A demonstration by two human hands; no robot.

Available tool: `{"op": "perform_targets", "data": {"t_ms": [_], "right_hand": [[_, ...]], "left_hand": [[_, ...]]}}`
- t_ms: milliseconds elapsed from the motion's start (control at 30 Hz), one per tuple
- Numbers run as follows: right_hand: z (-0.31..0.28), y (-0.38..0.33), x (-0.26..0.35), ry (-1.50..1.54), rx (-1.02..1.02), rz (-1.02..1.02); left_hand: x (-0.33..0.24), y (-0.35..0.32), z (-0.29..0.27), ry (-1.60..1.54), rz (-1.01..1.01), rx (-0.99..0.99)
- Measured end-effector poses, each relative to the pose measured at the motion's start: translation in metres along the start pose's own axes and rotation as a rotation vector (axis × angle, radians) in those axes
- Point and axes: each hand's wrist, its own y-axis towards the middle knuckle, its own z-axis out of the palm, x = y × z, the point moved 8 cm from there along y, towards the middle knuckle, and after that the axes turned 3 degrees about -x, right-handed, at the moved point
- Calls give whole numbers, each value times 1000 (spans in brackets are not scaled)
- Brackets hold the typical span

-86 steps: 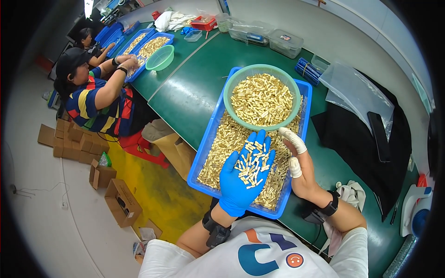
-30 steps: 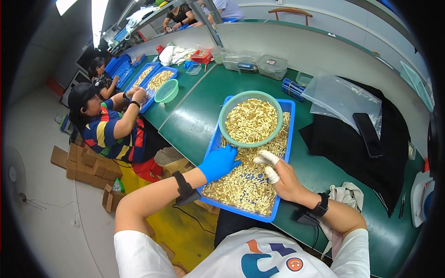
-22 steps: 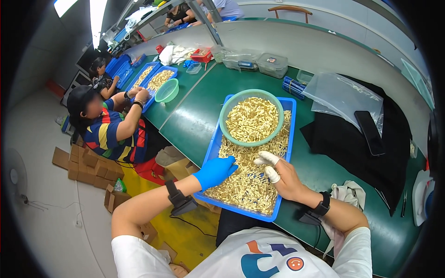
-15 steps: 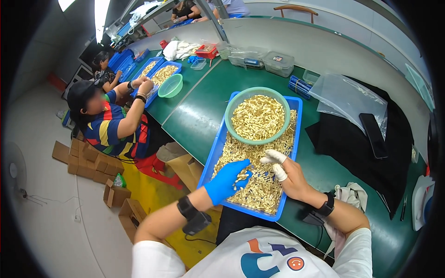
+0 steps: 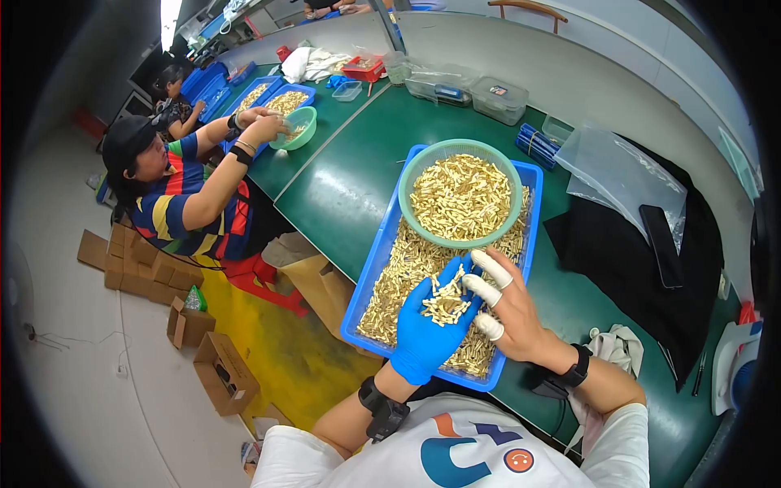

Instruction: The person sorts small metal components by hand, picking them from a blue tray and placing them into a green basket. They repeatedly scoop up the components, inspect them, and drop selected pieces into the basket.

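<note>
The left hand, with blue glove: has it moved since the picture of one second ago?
Yes. Against the blue tray, the left hand has moved rightward from the tray's left side, toward the right hand.

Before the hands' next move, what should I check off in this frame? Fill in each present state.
1. Blue-gloved left hand palm up, bearing small gold-coloured pieces: ok.
2. Right hand gloved too: not ok; only white finger covers show.
3. Right fingertips touching those pieces: cannot tell.
4. Round green plastic basket over the far end of the rectangular blue plastic tray: ok.
5. Black rectangular phone apart from the tray: ok.
</note>
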Motion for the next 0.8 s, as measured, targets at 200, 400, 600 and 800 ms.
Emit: {"op": "perform_targets", "data": {"t_ms": [200, 400, 600, 800], "right_hand": [[16, 3, 13, -233, 266, -4], [29, 0, 21, -273, 461, -109], [33, -3, 28, -225, 501, -181], [31, 0, 27, -255, 497, -133]], "left_hand": [[5, -1, 7, 5, -43, 12], [6, -1, 4, 23, -82, 38], [9, 0, -1, 25, -98, -20], [11, -3, -17, 57, -165, -131]]}}
